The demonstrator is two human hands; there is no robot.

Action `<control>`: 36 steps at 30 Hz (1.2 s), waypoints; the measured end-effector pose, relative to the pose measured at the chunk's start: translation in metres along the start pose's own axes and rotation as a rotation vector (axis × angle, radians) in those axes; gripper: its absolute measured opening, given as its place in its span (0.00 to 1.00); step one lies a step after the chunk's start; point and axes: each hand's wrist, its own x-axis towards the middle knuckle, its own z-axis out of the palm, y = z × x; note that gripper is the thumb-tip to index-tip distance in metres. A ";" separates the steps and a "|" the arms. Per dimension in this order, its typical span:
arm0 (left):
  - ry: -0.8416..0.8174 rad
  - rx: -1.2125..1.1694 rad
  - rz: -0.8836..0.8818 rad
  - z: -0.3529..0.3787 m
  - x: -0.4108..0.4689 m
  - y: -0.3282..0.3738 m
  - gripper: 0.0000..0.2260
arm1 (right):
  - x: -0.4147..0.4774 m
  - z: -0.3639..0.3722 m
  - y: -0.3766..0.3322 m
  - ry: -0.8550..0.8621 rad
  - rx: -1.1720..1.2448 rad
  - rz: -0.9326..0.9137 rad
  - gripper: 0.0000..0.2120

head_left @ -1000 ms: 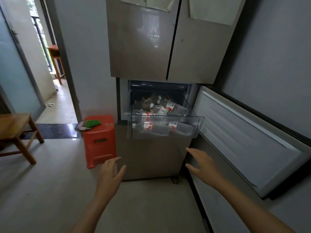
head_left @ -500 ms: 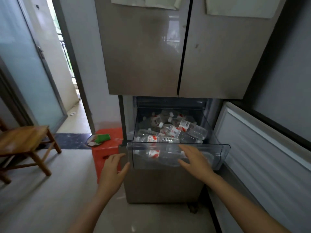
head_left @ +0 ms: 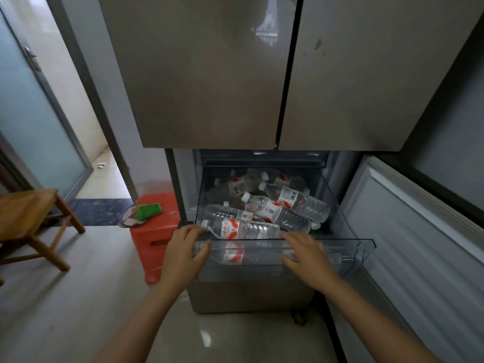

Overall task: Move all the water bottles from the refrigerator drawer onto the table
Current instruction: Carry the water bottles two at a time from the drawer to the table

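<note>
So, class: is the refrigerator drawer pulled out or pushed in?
Pulled out: the drawer juts forward of the refrigerator, water bottles exposed from above.
</note>
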 end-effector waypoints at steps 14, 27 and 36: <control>-0.079 0.049 0.043 0.036 0.061 -0.035 0.22 | 0.099 -0.021 0.022 -0.004 -0.054 0.095 0.27; -0.163 0.241 0.050 0.038 0.058 -0.027 0.17 | 0.174 0.014 0.022 -0.184 -0.092 -0.088 0.32; -0.222 0.350 0.011 0.039 0.057 -0.027 0.16 | 0.204 0.049 0.022 -0.208 -0.327 -0.149 0.41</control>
